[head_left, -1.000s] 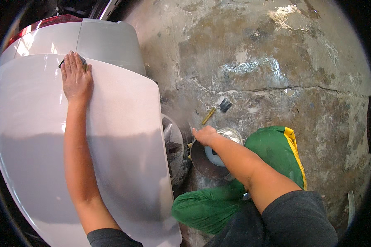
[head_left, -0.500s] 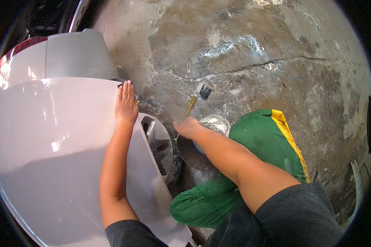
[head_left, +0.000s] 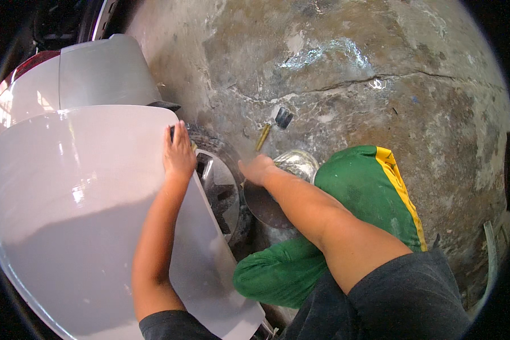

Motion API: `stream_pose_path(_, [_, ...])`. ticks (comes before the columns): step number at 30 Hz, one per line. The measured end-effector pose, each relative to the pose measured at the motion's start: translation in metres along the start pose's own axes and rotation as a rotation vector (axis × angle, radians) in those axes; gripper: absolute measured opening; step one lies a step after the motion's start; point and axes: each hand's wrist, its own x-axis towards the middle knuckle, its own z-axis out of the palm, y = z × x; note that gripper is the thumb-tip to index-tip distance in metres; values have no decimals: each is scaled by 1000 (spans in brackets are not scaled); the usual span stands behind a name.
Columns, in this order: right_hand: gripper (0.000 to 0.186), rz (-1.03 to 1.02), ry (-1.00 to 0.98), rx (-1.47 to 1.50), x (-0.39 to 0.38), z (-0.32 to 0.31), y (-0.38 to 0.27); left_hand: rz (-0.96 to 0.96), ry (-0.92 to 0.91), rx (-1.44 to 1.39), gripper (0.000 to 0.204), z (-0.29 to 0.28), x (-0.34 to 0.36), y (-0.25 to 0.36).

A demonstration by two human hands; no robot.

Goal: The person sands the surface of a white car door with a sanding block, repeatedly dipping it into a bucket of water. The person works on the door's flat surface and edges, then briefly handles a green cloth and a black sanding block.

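My left hand (head_left: 179,156) lies along the upper edge of a white car body panel (head_left: 96,170), above the wheel. Its fingers are stretched together over a small black piece (head_left: 171,132) that shows beside them. A bit of something yellow (head_left: 194,145) peeks out on the hand's other side. To the right, my right hand (head_left: 257,169) hangs beside a shiny round container (head_left: 298,164) and over a dark round shape (head_left: 266,208); its fingers are blurred, so any grip is hidden. Beyond it a yellow stick (head_left: 263,137) and a black folded piece (head_left: 284,117) lie on the floor.
The wheel (head_left: 220,195) sits just right of the panel edge. A grey bumper section (head_left: 105,68) and red tail light (head_left: 37,63) are at the upper left. My green-trousered legs (head_left: 357,192) are folded close by on the cracked, wet concrete floor (head_left: 379,51).
My left hand has slid a little nearer along the panel edge, and the black piece has moved with it. My right hand stays in nearly the same place.
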Motion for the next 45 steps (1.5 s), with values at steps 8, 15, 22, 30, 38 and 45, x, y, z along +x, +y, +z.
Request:
stream_pose_path(8, [70, -55, -42, -32, -11, -17, 3, -17, -61, -35, 64, -11, -22, 16])
stream_pose_path(15, [41, -40, -141, -22, -48, -44, -25, -74, -86, -565, 58, -6, -120, 86])
stream_pose_path(22, [52, -325, -102, 118, 40, -42, -11, -714, 345, -1288, 39, -81, -110, 146])
stream_pose_path(30, [45, -337, -562, -210, -54, -48, -58, -997, 151, -1661, 60, -124, -137, 253])
stream_pose_path(38, [28, -525, -602, -712, -71, 45, -39, -514, -210, -2061, 50, -51, -109, 439])
stream_pose_path(45, [30, -320, -427, -851, -55, 48, 31, -285, -361, -2203, 49, -102, -57, 449])
